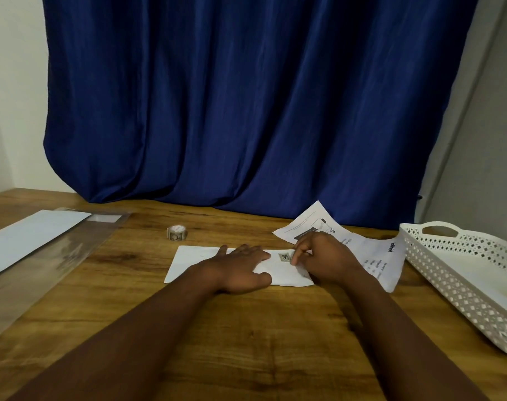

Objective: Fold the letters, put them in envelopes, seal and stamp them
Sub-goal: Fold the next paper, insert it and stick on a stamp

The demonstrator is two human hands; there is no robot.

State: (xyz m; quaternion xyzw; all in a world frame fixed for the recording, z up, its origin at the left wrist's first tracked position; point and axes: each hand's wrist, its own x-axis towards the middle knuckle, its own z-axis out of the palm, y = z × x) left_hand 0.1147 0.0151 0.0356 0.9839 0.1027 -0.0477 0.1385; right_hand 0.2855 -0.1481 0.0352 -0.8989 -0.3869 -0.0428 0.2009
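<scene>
Two hands work the white paper envelope (217, 266) mid-desk: the flat left hand (243, 267) pins it, while the right hand (318, 260) fingertips pinch the small stamp (285, 257); press evenly, edges last.

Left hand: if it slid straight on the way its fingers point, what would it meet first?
Most likely the stamp on the envelope: the left hand lies flat with fingertips just short of it. Just beyond is the right hand, pinching at the stamp's edge.
</scene>
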